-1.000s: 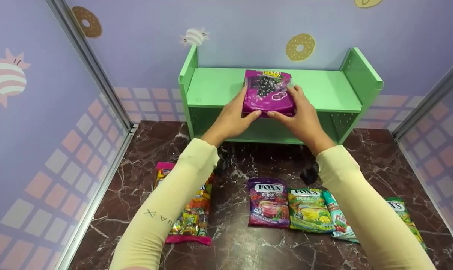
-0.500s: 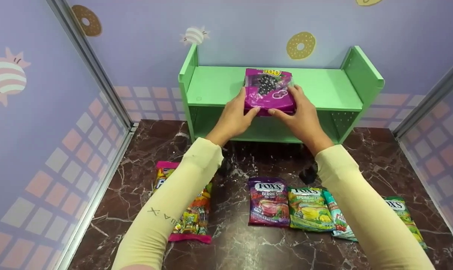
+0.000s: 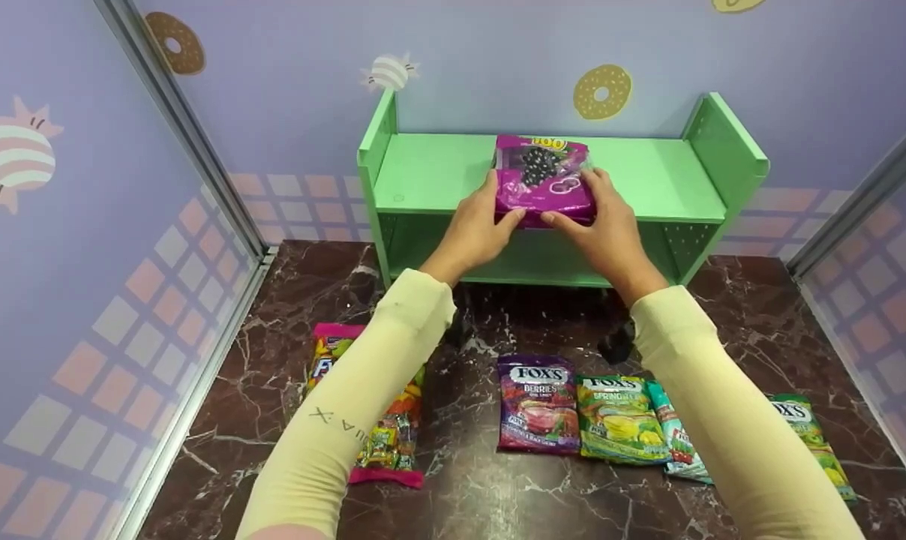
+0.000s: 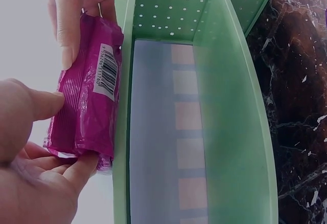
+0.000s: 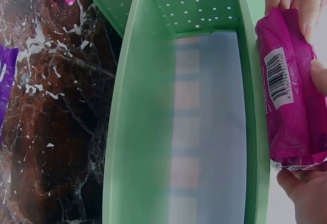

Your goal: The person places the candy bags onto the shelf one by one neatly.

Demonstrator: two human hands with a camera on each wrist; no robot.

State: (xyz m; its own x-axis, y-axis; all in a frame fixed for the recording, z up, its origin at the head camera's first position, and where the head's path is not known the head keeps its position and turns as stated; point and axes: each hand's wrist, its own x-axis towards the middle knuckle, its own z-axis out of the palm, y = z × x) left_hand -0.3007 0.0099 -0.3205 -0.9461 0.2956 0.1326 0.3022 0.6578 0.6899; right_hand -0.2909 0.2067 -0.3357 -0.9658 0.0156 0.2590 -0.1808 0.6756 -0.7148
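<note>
A magenta candy bag (image 3: 544, 184) with a dark berry picture is held between both hands on the upper board of a green shelf (image 3: 430, 169). My left hand (image 3: 479, 225) grips its left side, thumb along the near edge. On the opposite side my right hand (image 3: 610, 229) holds it the same way, with the two thumbs close together. In the left wrist view, the barcode end of the candy bag (image 4: 97, 101) lies along the board's front edge. The right wrist view shows that end of the candy bag (image 5: 294, 96) too.
On the dark marbled floor lie a purple Fox's bag (image 3: 537, 405), a green-yellow one (image 3: 622, 420), and others partly under the right sleeve (image 3: 738, 420). A pink-edged candy bag (image 3: 393, 442) lies partly behind the left sleeve (image 3: 333, 435). Patterned walls (image 3: 483, 60) stand behind and at both sides.
Both hands and the magenta candy bag have shifted slightly to the right along the upper board. The bags on the floor stay where they were.
</note>
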